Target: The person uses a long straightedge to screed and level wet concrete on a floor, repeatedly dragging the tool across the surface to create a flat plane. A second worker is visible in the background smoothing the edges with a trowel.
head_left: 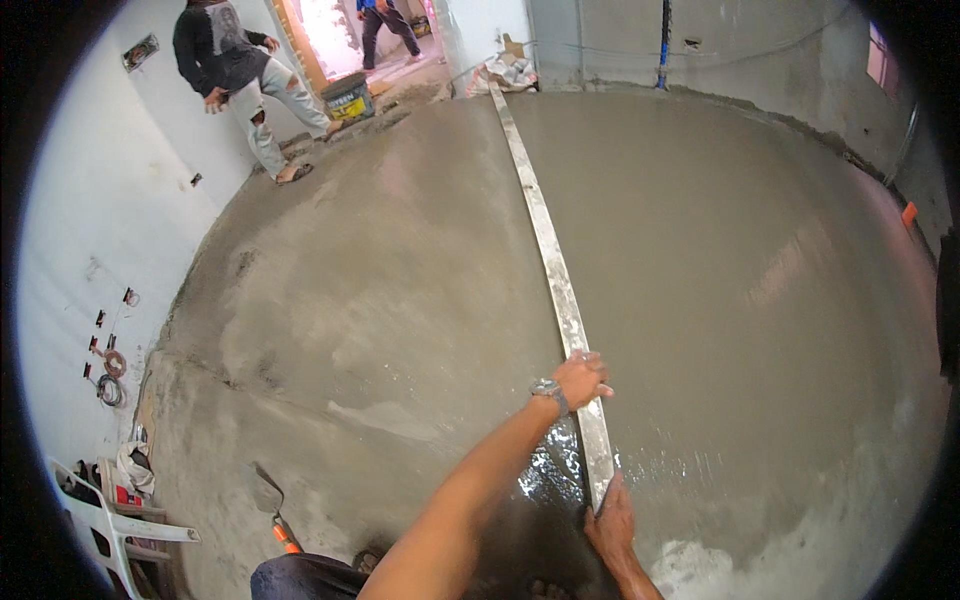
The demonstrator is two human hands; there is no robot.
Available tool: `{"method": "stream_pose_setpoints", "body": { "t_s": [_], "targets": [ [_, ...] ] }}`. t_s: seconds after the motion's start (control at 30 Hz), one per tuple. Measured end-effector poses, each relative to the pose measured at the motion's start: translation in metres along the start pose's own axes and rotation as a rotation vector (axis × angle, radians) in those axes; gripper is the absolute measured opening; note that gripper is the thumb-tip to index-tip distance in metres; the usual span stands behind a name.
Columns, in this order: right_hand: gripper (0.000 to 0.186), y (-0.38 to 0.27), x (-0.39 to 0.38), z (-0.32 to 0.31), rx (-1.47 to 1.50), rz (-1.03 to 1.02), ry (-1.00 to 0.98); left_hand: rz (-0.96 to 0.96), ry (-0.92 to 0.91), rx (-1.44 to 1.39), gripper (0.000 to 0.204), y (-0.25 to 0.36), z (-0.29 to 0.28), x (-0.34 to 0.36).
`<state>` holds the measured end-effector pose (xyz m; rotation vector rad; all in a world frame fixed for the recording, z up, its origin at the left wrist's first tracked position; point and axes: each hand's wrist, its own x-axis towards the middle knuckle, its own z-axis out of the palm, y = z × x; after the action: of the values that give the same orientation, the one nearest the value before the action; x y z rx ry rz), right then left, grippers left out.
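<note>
At lower centre, the right hand (612, 525) holds the near end of a long straightedge (549, 250) between thumb and fingers; just above, the left hand (582, 380) closes over it. The bar stretches across wet cement (720, 230) to upper centre. Even, light pressure should stop its edge digging in.

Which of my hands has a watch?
Your left hand, farther up the long bar: a watch circles its wrist, while the right hand at the bar's near end shows none.
</note>
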<state>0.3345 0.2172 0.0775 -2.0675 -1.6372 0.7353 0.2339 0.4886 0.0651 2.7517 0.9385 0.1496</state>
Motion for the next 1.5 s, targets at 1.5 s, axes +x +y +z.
{"method": "stream_pose_setpoints", "body": {
  "t_s": [1.5],
  "targets": [
    [0.081,0.007,0.021,-0.041,0.057,0.033,-0.027,-1.894,0.574,0.047,0.047,-0.075,0.038,-0.731]
  ]
}}
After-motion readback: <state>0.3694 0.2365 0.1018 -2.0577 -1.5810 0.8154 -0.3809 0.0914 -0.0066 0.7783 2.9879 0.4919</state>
